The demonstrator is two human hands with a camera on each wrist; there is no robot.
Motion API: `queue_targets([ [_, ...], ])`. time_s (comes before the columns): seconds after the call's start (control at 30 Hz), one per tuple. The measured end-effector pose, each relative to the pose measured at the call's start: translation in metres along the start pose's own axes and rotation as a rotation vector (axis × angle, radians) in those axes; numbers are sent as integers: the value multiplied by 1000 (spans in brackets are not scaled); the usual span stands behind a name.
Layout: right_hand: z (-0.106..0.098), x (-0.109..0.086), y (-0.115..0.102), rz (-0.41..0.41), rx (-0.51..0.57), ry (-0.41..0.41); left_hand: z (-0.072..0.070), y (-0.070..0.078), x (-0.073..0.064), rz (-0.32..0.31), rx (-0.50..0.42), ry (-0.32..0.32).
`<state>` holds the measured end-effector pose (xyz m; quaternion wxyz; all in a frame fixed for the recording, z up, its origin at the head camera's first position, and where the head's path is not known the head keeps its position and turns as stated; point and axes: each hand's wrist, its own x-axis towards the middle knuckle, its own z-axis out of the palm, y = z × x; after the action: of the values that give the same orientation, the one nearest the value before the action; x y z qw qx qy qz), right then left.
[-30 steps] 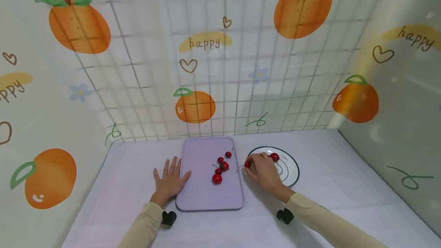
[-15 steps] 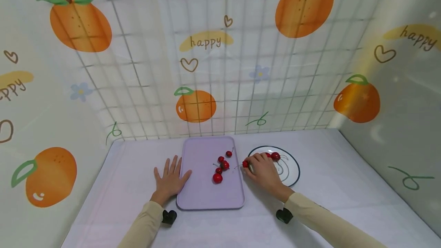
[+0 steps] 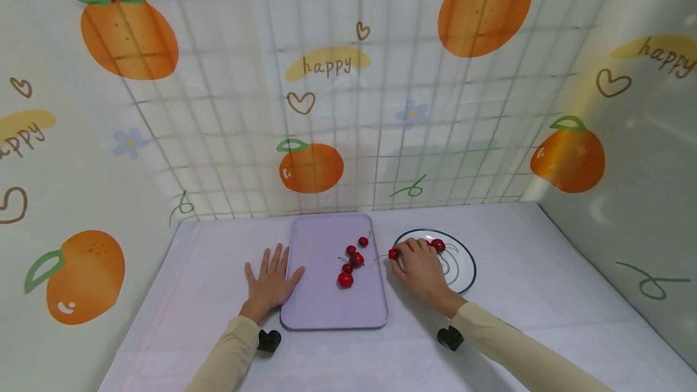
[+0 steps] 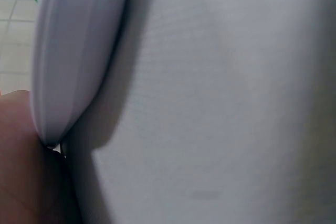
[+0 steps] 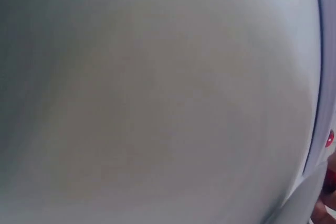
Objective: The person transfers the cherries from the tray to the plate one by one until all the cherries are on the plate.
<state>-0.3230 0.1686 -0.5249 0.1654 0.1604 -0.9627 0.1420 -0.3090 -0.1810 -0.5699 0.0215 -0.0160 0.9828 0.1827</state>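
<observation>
My right hand is over the left side of a white plate with a dark rim. Its thumb and fingers pinch a red cherry, whose thin stem points left toward the tray. More cherries lie on the plate just beyond the fingers, partly hidden by the hand. My left hand lies flat with fingers spread, its thumb across the left edge of a lilac tray. Several cherries rest in a loose line on the tray's right half. At the right wrist view's edge, the held cherry shows between fingers.
A white cloth covers the table under both tray and plate. Behind it and at both sides stand pale curtains printed with oranges. A narrow strip of cloth separates tray and plate.
The right hand, still pinching its cherry, has shifted slightly left, then a little back and away. A second cherry on the plate has come into sight past the fingers. The left hand stays put.
</observation>
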Motion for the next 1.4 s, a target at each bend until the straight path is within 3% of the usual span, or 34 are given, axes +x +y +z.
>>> queue_targets([
  [0.43,1,-4,10,15,-39,86,2,-1,3,-4,28,2],
  [0.73,-1,-5,9,52,23,47,2,1,0,1,11,-2],
  [1.0,-4,-2,4,30,42,62,-6,6,-5,9,1,9],
  [1.4,-5,2,-23,-4,21,-10,2,-2,3,-1,22,2],
])
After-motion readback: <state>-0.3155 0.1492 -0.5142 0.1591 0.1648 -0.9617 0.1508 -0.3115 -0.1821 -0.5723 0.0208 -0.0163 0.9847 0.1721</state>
